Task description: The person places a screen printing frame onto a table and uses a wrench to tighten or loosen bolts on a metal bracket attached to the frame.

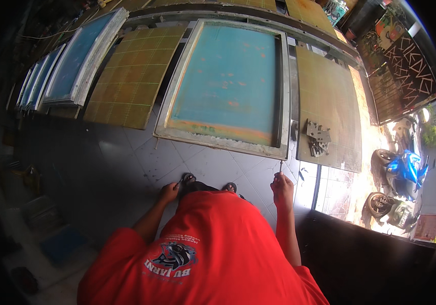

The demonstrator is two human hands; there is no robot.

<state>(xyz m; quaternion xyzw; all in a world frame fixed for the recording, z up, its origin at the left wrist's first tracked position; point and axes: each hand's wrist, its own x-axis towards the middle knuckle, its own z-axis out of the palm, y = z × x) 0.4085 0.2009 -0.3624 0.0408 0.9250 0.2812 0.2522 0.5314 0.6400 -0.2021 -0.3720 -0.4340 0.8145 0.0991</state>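
Note:
A screen printing frame (221, 144) with blue-green mesh lies in front of me, its mesh marked with orange spots. At the frame's near right corner, my right hand (282, 189) is closed on a thin rod-shaped tool (281, 166). The tool's tip points up at the corner; whether it touches cannot be told. My left hand (168, 193) hangs low to the left, apart from the frame, its fingers curled around something small and dark that I cannot make out. Right of the frame, several metal clamp plates (318, 135) are heaped on a tan board (327, 101).
More blue-meshed frames (75, 61) lean in a row at the left. A tan gridded board (131, 76) lies between them and the middle frame. A dark rail (228, 14) runs behind. Grey floor tiles (197, 157) show below. Motorcycles (406, 170) stand outside at the right.

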